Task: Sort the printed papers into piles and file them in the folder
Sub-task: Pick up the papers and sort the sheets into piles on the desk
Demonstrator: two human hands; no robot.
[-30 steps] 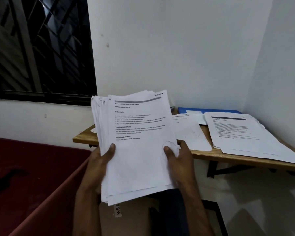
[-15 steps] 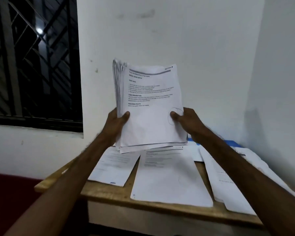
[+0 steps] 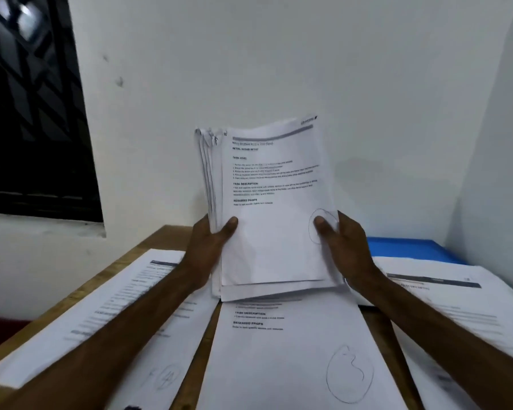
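Currently, sorting is partly done. Three piles of printed papers lie on the counter: a left pile, a middle pile and a right pile. A thick unsorted stack is held upright above the middle pile. The blue folder lies just behind the right pile, and filing appears not yet begun. The left hand grips the stack's left edge and the right hand its right edge, thumbs pressed on the front sheet.
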